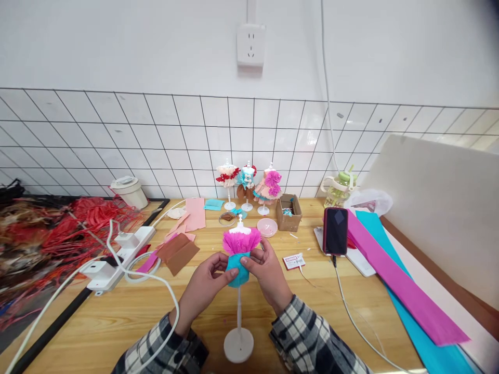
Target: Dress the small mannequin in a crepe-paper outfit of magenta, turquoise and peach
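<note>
Walked past and the left hand [206, 280] and right hand [268, 270] were both pinching the blue paper [239, 278] around the little dress form [239, 304], right below its magenta ruffle [242, 241]. Looked like the wrap-fitting step to me, so I'd say the next move called for keeping that paper snug. The form stood upright mid-bench [312, 291] before the person, long axis vertical, neck up, round base down.

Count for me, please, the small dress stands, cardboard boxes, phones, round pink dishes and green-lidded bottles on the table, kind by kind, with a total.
Small dress stands: 4
Cardboard box: 1
Phone: 1
Round pink dish: 1
Green-lidded bottle: 1
Total: 8
</note>
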Available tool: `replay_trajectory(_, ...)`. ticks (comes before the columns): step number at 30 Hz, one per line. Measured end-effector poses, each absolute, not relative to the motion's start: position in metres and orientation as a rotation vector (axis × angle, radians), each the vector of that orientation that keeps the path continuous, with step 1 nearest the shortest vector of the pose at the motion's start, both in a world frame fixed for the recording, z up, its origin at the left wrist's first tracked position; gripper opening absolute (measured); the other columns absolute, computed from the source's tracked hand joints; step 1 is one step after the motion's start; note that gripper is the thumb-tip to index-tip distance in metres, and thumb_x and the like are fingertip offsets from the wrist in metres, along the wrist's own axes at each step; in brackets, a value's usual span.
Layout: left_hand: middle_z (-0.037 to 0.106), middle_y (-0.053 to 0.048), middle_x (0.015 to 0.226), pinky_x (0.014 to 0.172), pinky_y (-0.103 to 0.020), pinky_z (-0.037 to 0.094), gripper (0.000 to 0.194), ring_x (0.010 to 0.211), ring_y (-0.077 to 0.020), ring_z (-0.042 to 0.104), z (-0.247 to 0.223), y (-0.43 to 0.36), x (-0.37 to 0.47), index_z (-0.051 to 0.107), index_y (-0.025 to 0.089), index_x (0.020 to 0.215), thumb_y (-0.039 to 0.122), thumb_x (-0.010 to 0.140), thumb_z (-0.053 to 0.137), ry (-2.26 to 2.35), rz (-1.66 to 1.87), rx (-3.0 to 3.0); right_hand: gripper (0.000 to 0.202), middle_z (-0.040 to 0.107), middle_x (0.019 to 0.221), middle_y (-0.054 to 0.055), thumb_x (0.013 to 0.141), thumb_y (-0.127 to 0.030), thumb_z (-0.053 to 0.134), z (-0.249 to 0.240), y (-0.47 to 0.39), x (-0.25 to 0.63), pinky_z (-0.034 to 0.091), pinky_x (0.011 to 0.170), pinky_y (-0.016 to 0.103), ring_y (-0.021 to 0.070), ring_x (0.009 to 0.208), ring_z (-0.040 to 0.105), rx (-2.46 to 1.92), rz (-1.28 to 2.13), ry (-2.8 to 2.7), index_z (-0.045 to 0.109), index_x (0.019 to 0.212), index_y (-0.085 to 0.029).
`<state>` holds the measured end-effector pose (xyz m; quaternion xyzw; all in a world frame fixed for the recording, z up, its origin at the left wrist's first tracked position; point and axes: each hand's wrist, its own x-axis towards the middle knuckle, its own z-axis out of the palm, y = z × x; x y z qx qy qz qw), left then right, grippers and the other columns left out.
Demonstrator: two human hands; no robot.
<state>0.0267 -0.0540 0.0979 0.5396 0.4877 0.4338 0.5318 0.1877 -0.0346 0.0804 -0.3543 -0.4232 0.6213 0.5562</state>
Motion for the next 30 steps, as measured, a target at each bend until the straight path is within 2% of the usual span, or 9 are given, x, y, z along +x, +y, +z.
replay_trajectory(3,0.066,-0.010,0.108,0.084,-0.034,0.049,0.042,0.100,-0.0241,0.061,0.104,-0.054,0.025,0.060,0.016,0.105,0.043,0.073,0.068,1.075,1.048,1.217,0.078,0.070,0.089,0.005,0.063,-0.036,0.077,0.082,-0.038,0.185,0.054,0.076,0.040,0.0237,0.082,0.067,-0.800,1.493,-1.003,0.042,0.131,-0.022)
replay_trajectory(5,0.066,-0.010,0.110,0.084,-0.034,0.050,0.047,0.101,-0.0248,0.061,0.107,-0.053,0.026,0.060,0.016,0.109,0.043,0.072,0.070,1.057,1.068,1.191,0.079,0.070,0.098,0.006,0.061,-0.036,0.077,0.084,-0.040,0.182,0.053,0.081,0.042,0.0244,0.089,0.066,-0.781,1.505,-1.013,0.043,0.131,-0.022)
replay_trajectory(9,0.069,-0.007,0.102,0.080,-0.030,0.050,0.048,0.091,-0.0212,0.062,0.110,-0.053,0.032,0.060,0.019,0.109,0.039,0.068,0.074,1.108,1.143,1.180,0.079,0.068,0.107,0.006,0.060,-0.034,0.078,0.087,-0.043,0.175,0.053,0.083,0.040,0.0243,0.094,0.066,-0.771,1.490,-1.023,0.044,0.131,-0.023)
replay_trajectory(14,0.069,-0.003,0.084,0.068,-0.026,0.049,0.032,0.076,-0.0180,0.060,0.110,-0.055,0.035,0.065,0.017,0.092,0.040,0.070,0.071,1.154,1.060,1.278,0.084,0.066,0.112,0.007,0.066,-0.035,0.076,0.081,-0.045,0.172,0.051,0.085,0.041,0.0244,0.097,0.064,-0.832,1.429,-1.049,0.035,0.138,-0.023)
replay_trajectory(17,0.067,-0.002,0.077,0.061,-0.024,0.046,0.032,0.069,-0.0169,0.057,0.112,-0.055,0.034,0.068,0.016,0.091,0.041,0.072,0.069,1.217,1.034,1.383,0.088,0.061,0.119,0.008,0.066,-0.035,0.076,0.076,-0.042,0.179,0.048,0.089,0.040,0.0249,0.102,0.060,-0.974,1.236,-1.207,0.032,0.141,-0.023)
replay_trajectory(20,0.068,-0.001,0.075,0.058,-0.023,0.044,0.037,0.065,-0.0168,0.056,0.117,-0.053,0.030,0.069,0.016,0.098,0.041,0.072,0.068,1.338,1.002,1.511,0.090,0.061,0.110,0.008,0.064,-0.039,0.077,0.077,-0.039,0.193,0.046,0.084,0.038,0.0237,0.094,0.058,-1.146,0.900,-1.392,0.033,0.140,-0.022)
replay_trajectory(22,0.069,-0.001,0.074,0.058,-0.024,0.043,0.038,0.065,-0.0179,0.057,0.119,-0.052,0.027,0.070,0.018,0.101,0.042,0.073,0.065,1.495,0.996,1.613,0.077,0.060,0.101,0.007,0.068,-0.042,0.073,0.083,-0.041,0.200,0.045,0.079,0.037,0.0224,0.088,0.055,-1.205,0.643,-1.430,0.040,0.134,-0.022)
replay_trajectory(25,0.070,0.000,0.072,0.059,-0.025,0.041,0.035,0.065,-0.0194,0.059,0.120,-0.051,0.026,0.072,0.021,0.100,0.042,0.074,0.062,1.678,0.963,1.755,0.043,0.057,0.088,0.005,0.074,-0.044,0.067,0.098,-0.050,0.203,0.041,0.076,0.037,0.0217,0.082,0.052,-1.161,0.348,-1.558,0.056,0.110,-0.023)
replay_trajectory(30,0.070,0.000,0.073,0.059,-0.024,0.040,0.028,0.065,-0.0182,0.060,0.119,-0.055,0.032,0.071,0.022,0.096,0.038,0.077,0.057,1.682,0.816,1.886,0.020,0.058,0.086,0.004,0.078,-0.043,0.065,0.117,-0.058,0.194,0.034,0.076,0.037,0.0212,0.081,0.049,-1.218,0.039,-1.835,0.064,0.089,-0.026)
